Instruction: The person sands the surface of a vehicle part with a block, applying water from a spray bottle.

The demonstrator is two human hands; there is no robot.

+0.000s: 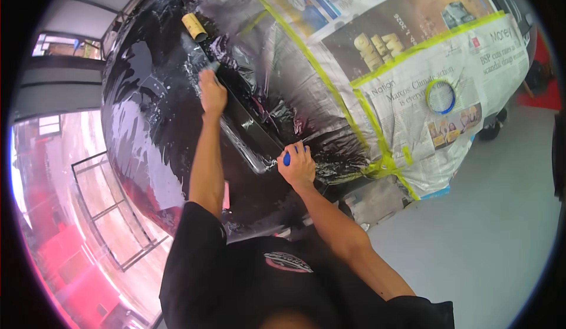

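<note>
A glossy black car body panel [236,182], wet and streaked with pale smears, curves below my hands. My left hand [213,95] is closed, pressing a small greyish piece [210,68] against the panel beside a long dark recess [250,130]. At the lower end of that recess my right hand [298,167] is wrapped round a blue-ended object [287,159]; its kind is hidden by the fingers. Whitish droplets show just left of it. A yellow cylinder-shaped roll [194,27] lies on the panel beyond my left hand.
Crumpled plastic film [283,87] and newspaper sheets [436,52], edged with yellow-green tape [380,131], cover the body to the right. A tape roll [441,96] lies on the newspaper. Near my left forearm is a pink piece [226,195]. Grey floor [471,223] extends at right.
</note>
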